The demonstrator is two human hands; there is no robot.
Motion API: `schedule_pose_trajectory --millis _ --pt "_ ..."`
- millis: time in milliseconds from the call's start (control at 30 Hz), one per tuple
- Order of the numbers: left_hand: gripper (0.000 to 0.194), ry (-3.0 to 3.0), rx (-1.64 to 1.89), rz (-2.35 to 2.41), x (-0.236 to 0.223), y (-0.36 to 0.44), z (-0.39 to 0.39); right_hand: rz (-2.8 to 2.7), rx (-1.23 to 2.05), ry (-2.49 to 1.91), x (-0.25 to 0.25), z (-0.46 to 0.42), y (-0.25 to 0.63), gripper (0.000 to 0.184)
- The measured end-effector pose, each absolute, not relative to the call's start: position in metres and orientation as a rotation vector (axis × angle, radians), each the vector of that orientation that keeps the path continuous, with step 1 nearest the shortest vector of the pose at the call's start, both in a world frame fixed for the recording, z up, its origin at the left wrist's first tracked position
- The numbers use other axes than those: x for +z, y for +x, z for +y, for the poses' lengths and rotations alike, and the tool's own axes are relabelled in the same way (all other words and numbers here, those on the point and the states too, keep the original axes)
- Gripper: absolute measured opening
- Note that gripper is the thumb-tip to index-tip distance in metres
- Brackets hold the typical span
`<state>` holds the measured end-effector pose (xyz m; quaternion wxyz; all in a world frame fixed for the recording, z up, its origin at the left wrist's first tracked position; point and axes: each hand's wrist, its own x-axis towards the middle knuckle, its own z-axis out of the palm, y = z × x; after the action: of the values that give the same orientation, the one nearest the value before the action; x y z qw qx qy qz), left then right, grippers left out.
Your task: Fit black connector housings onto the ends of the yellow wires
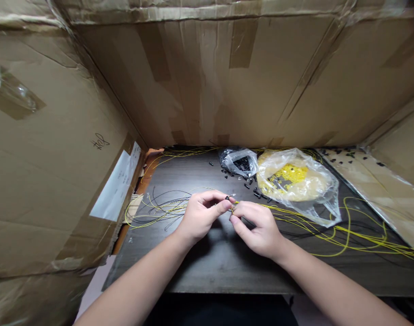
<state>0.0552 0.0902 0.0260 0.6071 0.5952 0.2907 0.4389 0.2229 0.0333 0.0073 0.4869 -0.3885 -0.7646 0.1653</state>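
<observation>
Over the middle of the dark table, my left hand (200, 216) pinches a small black plastic piece (227, 198) between thumb and fingertips. Close beside it, my right hand (261, 230) has its thumb and fingers closed on the end of a thin yellow wire (231, 211). The two sets of fingertips nearly meet. Whether the wire's end sits inside the black piece cannot be made out. A bundle of yellow and black wires (302, 213) lies behind my hands and runs off to the right, with loose ends spread on the left.
Behind my hands stand a clear bag of black parts (240, 162) and a larger bag of yellow parts (290, 176). Loose black pieces (256, 194) are scattered near them. Cardboard walls (207, 86) enclose the table (193, 276) at the back and sides; a cardboard sheet (373, 181) lies right.
</observation>
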Motion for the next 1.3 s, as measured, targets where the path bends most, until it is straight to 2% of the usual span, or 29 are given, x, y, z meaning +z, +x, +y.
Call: schedule_pose_trajectory --millis 333,500,600,867,1100,1300 --pt "0.021 1.336 1.030 0.675 0.024 0.055 0.089 -1.895 0.334 -0.948 0.006 0.034 0.223 0.016" --pt "0.022 1.362 1.026 0.667 0.024 0.055 0.089 -1.817 0.348 -0.957 0.009 0.032 0.225 0.006" --pt "0.023 1.417 1.008 0.671 0.025 0.055 0.089 -1.744 0.358 -0.949 0.011 0.031 0.225 0.011" --pt "0.012 1.483 1.066 0.619 0.027 0.057 0.088 -1.751 0.344 -0.957 0.007 0.031 0.223 0.009" --pt "0.017 1.541 0.985 0.592 0.029 0.058 0.087 -1.590 0.190 -0.952 0.017 0.031 0.232 0.020" --pt "0.017 1.571 0.952 0.589 0.026 0.059 0.087 -1.601 0.215 -0.944 0.020 0.029 0.228 0.017"
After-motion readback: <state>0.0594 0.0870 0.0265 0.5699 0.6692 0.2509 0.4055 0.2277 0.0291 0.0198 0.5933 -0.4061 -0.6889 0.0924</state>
